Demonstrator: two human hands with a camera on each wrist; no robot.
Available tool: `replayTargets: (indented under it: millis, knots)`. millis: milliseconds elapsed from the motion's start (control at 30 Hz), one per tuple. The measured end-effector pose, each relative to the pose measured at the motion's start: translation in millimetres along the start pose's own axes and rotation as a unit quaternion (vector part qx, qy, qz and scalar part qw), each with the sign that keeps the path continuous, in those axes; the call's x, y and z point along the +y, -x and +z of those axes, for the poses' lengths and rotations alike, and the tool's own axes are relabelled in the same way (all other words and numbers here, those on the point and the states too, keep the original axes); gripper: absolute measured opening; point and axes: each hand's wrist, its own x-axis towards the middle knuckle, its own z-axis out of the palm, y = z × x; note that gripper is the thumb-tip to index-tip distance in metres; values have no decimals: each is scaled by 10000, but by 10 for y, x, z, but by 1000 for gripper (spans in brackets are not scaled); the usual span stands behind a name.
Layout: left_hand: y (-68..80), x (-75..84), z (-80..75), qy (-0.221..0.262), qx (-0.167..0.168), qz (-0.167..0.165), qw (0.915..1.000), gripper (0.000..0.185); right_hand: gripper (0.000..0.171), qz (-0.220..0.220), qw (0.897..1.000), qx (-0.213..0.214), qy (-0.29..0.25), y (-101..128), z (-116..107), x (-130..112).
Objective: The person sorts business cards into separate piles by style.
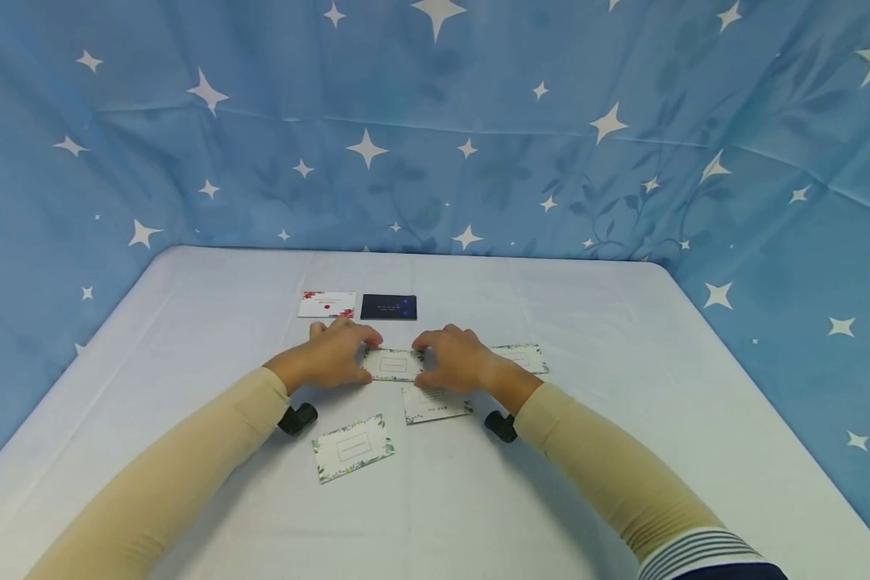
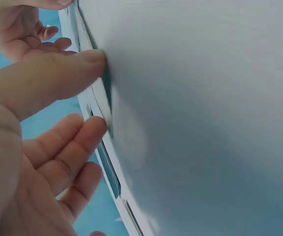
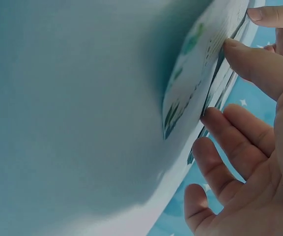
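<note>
While both hands meet near the middle of the tabletop [image 1: 623,419], a leaf-bordered card [image 1: 394,364] lies between them. The left hand [image 1: 331,354] pinches its left edge, thumb [image 2: 43,81] on the rim with the fingers curled beneath; the right hand [image 1: 455,358] pinches the right edge the same way, thumb [image 3: 259,66] against the card's side. The narrow 2-sided grip looks meant to lift or square the card by its edges; whether it is 1 card or a thin stack, I cannot tell.

3 more leaf-bordered cards lie flat: 1 [image 1: 436,405] just toward the near edge from the right hand, 1 [image 1: 353,448] nearer the front edge and slightly rotated, 1 [image 1: 525,357] partly hidden behind the right wrist. Toward the far edge, a white card with red flowers [image 1: 327,304] and a dark card [image 1: 388,307] sit side by side, almost touching, apart from the leaf set as if sorted by design. Beige sleeves cover both forearms. Star-print blue cloth [image 1: 435,129] backs the table.
</note>
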Motion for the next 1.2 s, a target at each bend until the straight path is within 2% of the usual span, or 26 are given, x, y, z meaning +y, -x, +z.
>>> replayTargets:
  millis: [167, 333, 467, 700, 867, 1067, 1200]
  knots:
    - [-76, 24, -7, 334, -207, -227, 9990, 70, 59, 22, 9998, 62, -201, 4, 5, -16]
    - [-86, 28, 19, 532, -155, -321, 9979, 74, 60, 66, 9998, 84, -141, 12, 7, -15]
    - [-90, 35, 30, 618, 78, -154, 9979, 73, 58, 69, 9996, 251, -128, 32, -12, 58]
    - [-183, 54, 22, 651, 543, 241, 9961, 58, 54, 134, 9955, 638, -685, 98, -136, 295]
    - [-391, 147, -14, 518, 612, 237, 9965, 52, 54, 165, 9930, 789, -858, 106, -219, 493]
    - [-789, 304, -90, 279, 549, 112, 9980, 55, 52, 346, 9922, 928, -761, 47, -325, 776]
    - [-1028, 371, -73, 273, 506, -19, 9983, 54, 51, 404, 9919, 965, -714, -19, -375, 946]
